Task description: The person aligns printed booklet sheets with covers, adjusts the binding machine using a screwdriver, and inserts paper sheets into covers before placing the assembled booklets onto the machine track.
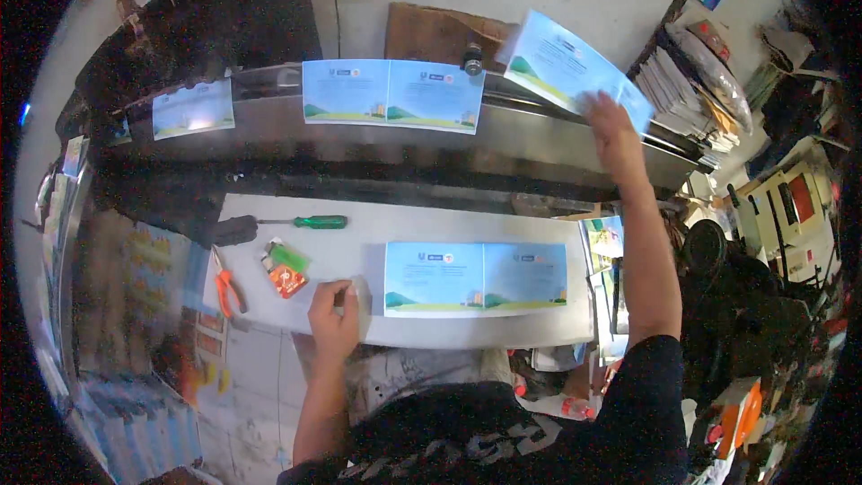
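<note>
While the right hand (613, 130) is raised far right, pinching a blue printed sheet (561, 65) above the metal machine (503, 139), the left hand (334, 316) rests closed on the near edge of the white surface (359, 251), beside another blue sheet (476, 277) lying flat.

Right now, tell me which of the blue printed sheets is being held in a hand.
The sheet at the upper right, tilted and gripped by the right hand above the metal machine. The others lie flat: two on the machine, one stack on the white table.
</note>
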Demonstrator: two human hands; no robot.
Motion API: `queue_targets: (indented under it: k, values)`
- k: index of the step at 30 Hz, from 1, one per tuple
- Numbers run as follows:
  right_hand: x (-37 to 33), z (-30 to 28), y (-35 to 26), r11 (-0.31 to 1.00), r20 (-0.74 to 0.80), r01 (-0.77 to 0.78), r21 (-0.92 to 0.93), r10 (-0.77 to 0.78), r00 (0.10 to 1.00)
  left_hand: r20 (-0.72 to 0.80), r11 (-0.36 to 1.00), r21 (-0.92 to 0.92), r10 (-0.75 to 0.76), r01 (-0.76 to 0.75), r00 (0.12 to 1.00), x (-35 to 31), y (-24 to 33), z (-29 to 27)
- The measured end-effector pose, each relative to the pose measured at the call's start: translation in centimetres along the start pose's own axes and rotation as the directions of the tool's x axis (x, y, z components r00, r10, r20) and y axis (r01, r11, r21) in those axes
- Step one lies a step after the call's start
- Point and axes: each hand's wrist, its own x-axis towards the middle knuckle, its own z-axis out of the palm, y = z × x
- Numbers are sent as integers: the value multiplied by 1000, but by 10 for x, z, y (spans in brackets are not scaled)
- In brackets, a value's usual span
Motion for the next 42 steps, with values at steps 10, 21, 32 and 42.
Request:
queue_targets:
  k: [10,21,32,42]
  values:
    - [-55,49,121,673,283,-735,-82,723,630,43,994,-26,-107,108,993,0,-2,6]
    - [-79,21,120,879,214,-434,-195,470,856,58,984,173,34,-43,998,-3,-14,17]
    - [-64,6,206,917,428,-392,-71,383,818,89,975,214,37,-55,995,0,6,24]
    - [33,-28,111,944,-502,-244,-224,103,859,81,983,186,-4,-12,997,-4,3,18]
